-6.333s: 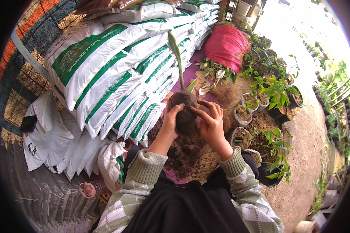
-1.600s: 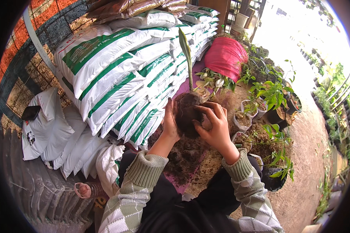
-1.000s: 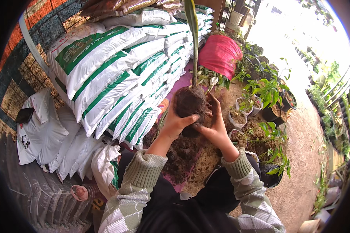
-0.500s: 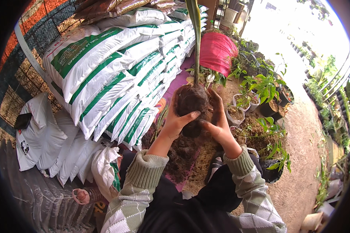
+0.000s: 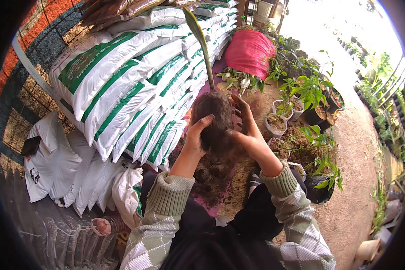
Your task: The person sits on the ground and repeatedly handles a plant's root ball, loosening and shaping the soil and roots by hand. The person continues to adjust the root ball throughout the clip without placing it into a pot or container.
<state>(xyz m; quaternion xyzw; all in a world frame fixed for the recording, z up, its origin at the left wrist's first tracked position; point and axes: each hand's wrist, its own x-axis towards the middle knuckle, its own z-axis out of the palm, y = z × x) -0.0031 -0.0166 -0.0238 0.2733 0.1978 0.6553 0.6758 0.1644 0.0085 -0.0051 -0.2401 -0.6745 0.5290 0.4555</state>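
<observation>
I've got the seedling's root ball (image 5: 213,119) lifted, L hand (image 5: 195,141) and R hand (image 5: 247,132) both cupped round it. Loose soil pile (image 5: 209,173) sits below my wrists. Looks bare-rooted, not potted yet; small pots (image 5: 276,123) just right.

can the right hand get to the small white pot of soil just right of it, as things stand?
Probably yes, but not freely: the right hand is cupped on the dark brown root ball of soil, shared with the left hand. The small white soil-filled pot sits close beside it, nothing between; it would have to let go first.
</observation>
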